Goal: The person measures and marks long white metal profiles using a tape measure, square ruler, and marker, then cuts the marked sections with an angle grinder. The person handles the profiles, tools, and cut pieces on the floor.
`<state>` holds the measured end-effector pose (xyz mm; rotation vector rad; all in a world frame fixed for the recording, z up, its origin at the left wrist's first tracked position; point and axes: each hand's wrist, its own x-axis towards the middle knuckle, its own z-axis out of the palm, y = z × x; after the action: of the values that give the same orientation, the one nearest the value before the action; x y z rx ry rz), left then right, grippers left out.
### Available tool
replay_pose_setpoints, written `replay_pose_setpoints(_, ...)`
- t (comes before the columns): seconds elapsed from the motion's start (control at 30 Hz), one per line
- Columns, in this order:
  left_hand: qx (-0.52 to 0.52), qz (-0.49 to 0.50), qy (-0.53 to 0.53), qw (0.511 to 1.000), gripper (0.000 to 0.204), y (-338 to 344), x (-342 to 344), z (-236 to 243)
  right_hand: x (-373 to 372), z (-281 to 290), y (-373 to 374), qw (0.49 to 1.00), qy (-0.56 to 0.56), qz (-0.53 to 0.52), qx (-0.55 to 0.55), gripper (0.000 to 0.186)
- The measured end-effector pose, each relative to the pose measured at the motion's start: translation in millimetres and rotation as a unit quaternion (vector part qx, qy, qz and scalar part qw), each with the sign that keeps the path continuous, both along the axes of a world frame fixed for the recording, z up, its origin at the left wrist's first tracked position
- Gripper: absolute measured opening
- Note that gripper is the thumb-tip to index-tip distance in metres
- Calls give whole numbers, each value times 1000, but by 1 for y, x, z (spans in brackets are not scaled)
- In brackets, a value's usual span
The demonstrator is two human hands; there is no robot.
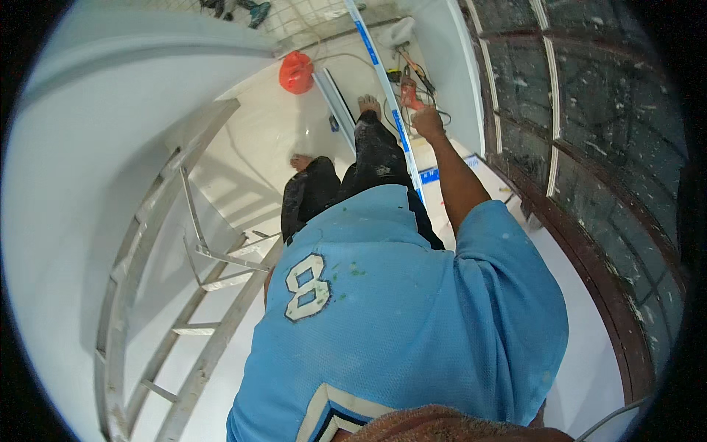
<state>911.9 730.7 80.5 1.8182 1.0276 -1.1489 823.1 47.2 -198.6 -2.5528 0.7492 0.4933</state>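
Nearest: blue jersey (368,295) of the wearer, w/ small green marks. L side: metal stepladder (197,328), leaning at an angle by the pale wall. R side: brown-framed glazed panels (596,81), glass spotted w/ white.

Next: dark trousers (375,151), w/ pale smudges; bare feet (368,104) on the pale floor (243,155).

Hands: R hand (428,124) is curled, reached fwd at the near end of the orange power tool (409,92) (grip hidden; cannot tell if the fingers are clamped on it). L hand is out of sight, so its state cannot be told, nor whether it is apart from the R.

Tool pos.: on the floor area ahead, R of the feet. A long white-and-blue strip (383,81) runs lengthwise btwn tool and feet; a pale metal profile (335,109) lies L of the strip.

Farther: red bag (296,72), L of the profile. Farthest: tiled floor (294,18), w/ dark items (type unclear) at its L.
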Motion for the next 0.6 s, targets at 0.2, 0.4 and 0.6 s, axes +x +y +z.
replay_pose_setpoints(0.2, -83, -160, -150, 972, 51, -205, 184, 45, -44, 12, 14, 951, 52, -260, 162, 32)
replay_pose_setpoints(0.4, -149, -310, -135, 929, 49, -344, 270, 52, -75, 17, 80, 823, -23, -497, 275, 25)
replay_pose_setpoints(0.6, -155, -371, -1, 916, 45, -358, 270, -80, -19, -50, 68, 682, -80, -666, 291, 23)
